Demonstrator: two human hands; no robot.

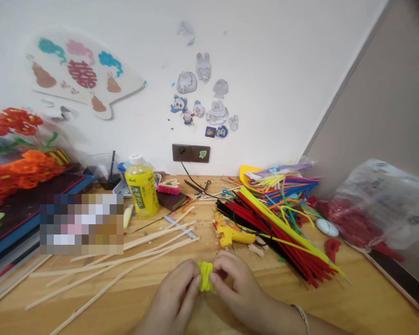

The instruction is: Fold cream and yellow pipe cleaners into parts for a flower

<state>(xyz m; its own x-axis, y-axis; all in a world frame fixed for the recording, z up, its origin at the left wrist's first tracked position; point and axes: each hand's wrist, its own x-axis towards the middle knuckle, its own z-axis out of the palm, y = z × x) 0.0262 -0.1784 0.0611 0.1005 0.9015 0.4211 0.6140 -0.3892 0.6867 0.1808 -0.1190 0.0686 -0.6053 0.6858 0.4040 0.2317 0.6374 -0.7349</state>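
Both hands meet low in the middle of the head view, just over the wooden table. Between them is a small bundle of bent yellow pipe cleaner (206,276). My left hand (180,289) pinches its left side with thumb and fingers. On its right side, my right hand (236,282) grips it the same way. The fingertips cover both ends of the bundle. Right behind the hands lies a yellow hot glue gun (234,236). A pile of red pipe cleaners (282,246), with black and yellow ones beside it, stretches off to the right.
Long pale wooden sticks (115,263) spread across the left side. A yellow drink bottle (141,188) stands behind them. Orange fuzzy flowers (24,174) are at far left. A plastic bag (387,204) and a white computer mouse (327,227) are at right. A socket (191,153) with a cord is on the wall.
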